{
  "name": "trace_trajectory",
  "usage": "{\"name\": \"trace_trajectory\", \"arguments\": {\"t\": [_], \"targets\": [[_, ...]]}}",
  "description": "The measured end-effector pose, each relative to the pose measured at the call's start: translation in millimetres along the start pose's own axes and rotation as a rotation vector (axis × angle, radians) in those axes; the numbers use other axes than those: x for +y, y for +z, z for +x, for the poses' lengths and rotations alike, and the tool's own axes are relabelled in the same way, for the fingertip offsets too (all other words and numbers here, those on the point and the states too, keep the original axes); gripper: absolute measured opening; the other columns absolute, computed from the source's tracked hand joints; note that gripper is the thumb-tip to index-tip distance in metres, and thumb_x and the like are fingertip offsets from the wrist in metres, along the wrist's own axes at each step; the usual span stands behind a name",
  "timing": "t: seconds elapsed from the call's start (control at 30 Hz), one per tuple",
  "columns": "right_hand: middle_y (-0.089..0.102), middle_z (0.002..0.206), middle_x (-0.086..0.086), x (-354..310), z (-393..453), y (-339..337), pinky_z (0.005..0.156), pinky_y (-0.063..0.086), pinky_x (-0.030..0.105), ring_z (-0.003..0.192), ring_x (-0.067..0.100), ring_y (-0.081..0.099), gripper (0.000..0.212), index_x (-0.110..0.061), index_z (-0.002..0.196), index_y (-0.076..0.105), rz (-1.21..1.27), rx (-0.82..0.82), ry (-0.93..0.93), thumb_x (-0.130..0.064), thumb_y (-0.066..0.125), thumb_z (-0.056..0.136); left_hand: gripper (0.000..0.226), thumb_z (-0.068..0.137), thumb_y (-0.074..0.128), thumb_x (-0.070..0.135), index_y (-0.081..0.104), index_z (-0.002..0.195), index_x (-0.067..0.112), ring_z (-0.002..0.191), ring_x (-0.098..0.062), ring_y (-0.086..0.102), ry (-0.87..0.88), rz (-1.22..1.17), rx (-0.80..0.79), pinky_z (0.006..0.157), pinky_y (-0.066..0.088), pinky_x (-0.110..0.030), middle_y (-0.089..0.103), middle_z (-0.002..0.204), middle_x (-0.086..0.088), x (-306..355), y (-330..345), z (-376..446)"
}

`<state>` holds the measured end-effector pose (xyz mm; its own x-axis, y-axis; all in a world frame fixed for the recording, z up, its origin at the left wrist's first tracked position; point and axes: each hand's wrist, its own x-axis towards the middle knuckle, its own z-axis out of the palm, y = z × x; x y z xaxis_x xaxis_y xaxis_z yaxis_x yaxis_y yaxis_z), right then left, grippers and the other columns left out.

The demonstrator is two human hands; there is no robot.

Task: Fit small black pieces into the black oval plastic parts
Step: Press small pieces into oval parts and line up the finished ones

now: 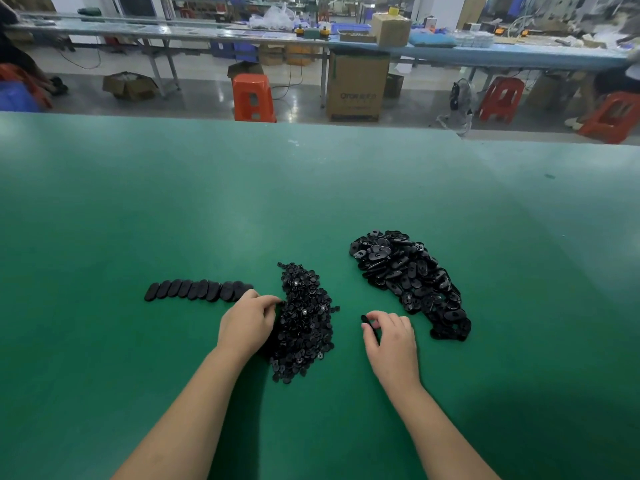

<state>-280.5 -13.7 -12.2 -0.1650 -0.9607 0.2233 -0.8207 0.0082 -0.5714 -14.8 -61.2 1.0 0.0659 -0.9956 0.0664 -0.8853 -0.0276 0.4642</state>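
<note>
**Pick stage: risk of mixed parts and a bad seat**

Left hand [247,322] sits at the left edge of the small black pieces pile [304,322], fingers curled into the heap. Looks like it's pinching 1 piece, but the fingertips are buried in black on black, so I can't tell for sure. Right hand [389,336] is on the green table [311,188] between the 2 heaps, thumb and fingers pinched round 1 oval part [366,321], held on edge just off the mat.

What can go wrong:
- Left hand drags several small pieces out instead of 1; they're tiny and interlocked, so extras scatter toward the near edge.
- Everything is black. Orientation of the insert versus the oval's recess is hard to read, so a reversed or half-seated fit is likely if it's pressed without checking.
- The oval is held by its edge only; pressing force could flip it out of the pinch.
- The left wrist sits close to the finished row [199,291]; a sweep back would knock it out of line.

Counts:
- 2 loose heaps: small pieces, centre, several 100 by my guess; oval parts pile [412,282], toward the right, too many and too overlapped to count.
- 1 row of ovals, left of centre, overlapping: roughly 11, ends merge so not exact.
- 1 oval in hand.
- 2 hands in view.
</note>
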Motion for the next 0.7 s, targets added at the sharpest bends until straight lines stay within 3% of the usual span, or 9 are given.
{"name": "trace_trajectory", "arguments": {"t": [0.13, 0.37, 0.53, 0.7], "targets": [[0.071, 0.109, -0.001, -2, 0, -2, 0.095, 0.047, 0.034, 0.105, 0.019, 0.056, 0.026, -0.011, 0.126, 0.068, 0.029, 0.0, 0.008, -0.013, 0.056, 0.102, 0.022, 0.099, 0.055, 0.031, 0.075, 0.108, 0.033, 0.07, -0.01, 0.057, -0.017, -0.025, 0.045, 0.06, 0.05, -0.029, 0.053, 0.088, 0.01, 1, 0, -1], [0.061, 0.109, -0.002, 2, 2, -5, 0.093, 0.044, 0.029, 0.108, 0.016, 0.053, 0.034, -0.009, 0.135, 0.062, 0.133, -0.048, 0.023, -0.007, 0.051, 0.103, 0.021, 0.1, 0.055, 0.037, 0.074, 0.109, 0.034, 0.076, -0.012, 0.058, -0.058, -0.054, 0.057, 0.059, 0.046, -0.028, 0.056, 0.087, 0.01, 15, 5, 4], [0.058, 0.107, -0.008, 3, 2, -6, 0.091, 0.044, 0.023, 0.105, 0.013, 0.057, 0.032, -0.01, 0.131, 0.064, 0.241, -0.032, 0.068, -0.005, 0.054, 0.101, 0.014, 0.097, 0.063, 0.036, 0.075, 0.101, 0.034, 0.081, -0.014, 0.061, -0.094, -0.037, 0.047, 0.064, 0.052, -0.03, 0.06, 0.091, 0.008, 18, 3, 8], [0.062, 0.099, -0.012, 4, 3, -6, 0.085, 0.052, 0.028, 0.094, 0.009, 0.062, 0.015, -0.015, 0.113, 0.067, 0.362, 0.001, 0.163, -0.013, 0.057, 0.102, 0.006, 0.094, 0.067, 0.034, 0.072, 0.091, 0.034, 0.078, -0.01, 0.059, -0.11, -0.083, 0.032, 0.06, 0.046, -0.026, 0.057, 0.088, 0.012, 16, 2, 12]]}}
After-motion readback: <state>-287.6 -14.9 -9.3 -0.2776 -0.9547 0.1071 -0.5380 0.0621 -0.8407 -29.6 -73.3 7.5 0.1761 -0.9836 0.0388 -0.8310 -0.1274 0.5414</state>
